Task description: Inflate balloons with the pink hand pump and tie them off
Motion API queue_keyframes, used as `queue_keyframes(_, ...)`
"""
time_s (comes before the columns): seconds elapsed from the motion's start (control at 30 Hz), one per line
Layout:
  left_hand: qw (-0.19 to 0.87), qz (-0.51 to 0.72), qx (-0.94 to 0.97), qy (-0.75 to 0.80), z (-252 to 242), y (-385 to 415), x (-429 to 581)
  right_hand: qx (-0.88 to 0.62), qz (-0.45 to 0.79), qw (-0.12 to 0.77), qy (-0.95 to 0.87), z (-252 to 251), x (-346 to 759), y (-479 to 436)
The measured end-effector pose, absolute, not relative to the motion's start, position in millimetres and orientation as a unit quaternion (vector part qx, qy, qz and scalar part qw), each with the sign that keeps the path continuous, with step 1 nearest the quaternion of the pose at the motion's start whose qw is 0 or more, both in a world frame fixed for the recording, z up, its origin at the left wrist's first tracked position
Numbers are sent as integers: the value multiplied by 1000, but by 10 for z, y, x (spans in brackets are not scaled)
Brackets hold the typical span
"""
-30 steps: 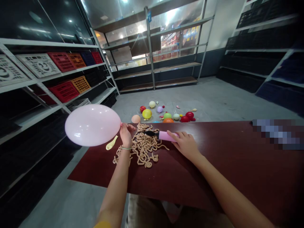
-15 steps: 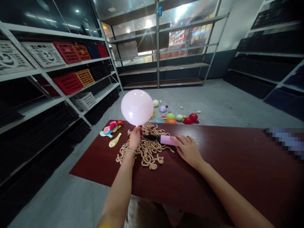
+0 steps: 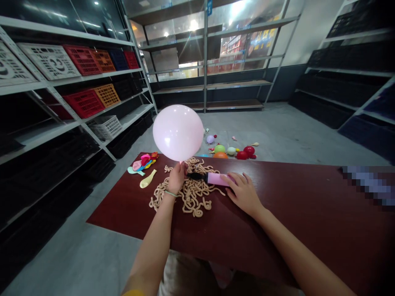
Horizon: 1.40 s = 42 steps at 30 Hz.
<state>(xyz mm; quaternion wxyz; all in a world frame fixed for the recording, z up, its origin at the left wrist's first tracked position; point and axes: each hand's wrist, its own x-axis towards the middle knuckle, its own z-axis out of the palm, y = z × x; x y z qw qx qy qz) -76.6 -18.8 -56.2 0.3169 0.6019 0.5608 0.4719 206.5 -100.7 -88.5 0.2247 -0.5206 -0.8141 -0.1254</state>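
Observation:
A pale pink balloon (image 3: 178,132), round and inflated, stands above my left hand (image 3: 177,177), whose fingers are closed on its neck. Against that neck lies the black nozzle end of a pink hand pump (image 3: 217,179). My right hand (image 3: 245,193) wraps over the pump's other end; its handle is hidden under the palm. Beneath the hands and pump spreads a tangle of beige, rope-like strands (image 3: 194,197) on the dark red table (image 3: 277,238). Left of it lie a limp cream balloon (image 3: 148,179) and a small pile of coloured deflated balloons (image 3: 143,162).
Several small inflated balloons (image 3: 220,149) lie on the grey floor (image 3: 277,131) beyond the table. Metal shelving with plastic crates (image 3: 83,102) runs along the left. An open rack (image 3: 205,61) stands at the back. A blurred-out patch (image 3: 370,185) covers something at the table's right.
The pink balloon has grown larger between the two frames. Both hands stay nearly in place, on the balloon neck and the pump. The view has shifted slightly.

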Motion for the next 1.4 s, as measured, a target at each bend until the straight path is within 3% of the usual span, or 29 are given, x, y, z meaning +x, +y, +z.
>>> queue_keyframes(0.63, 301, 449, 617, 573, -598, -185, -761, -526, -129, 228, -809, -883, 2054, -1016)
queue_keyframes(0.83, 242, 397, 683, 563, -584, -252, -643, -508, -190, 276, -794, -827, 2079, -1012)
queue_keyframes(0.97, 197, 363, 724, 553, -555, -328, -543, -476, -266, 303, -782, -448, 2089, -953)
queue_keyframes(1.2, 183, 373, 766, 491, -563, -419, -388, -308, -301, 128, -893, 550, 1517, -749)
queue_keyframes(1.4, 197, 394, 770, 462, -582, -412, -352, -248, -357, 53, -899, 703, 1074, -454)
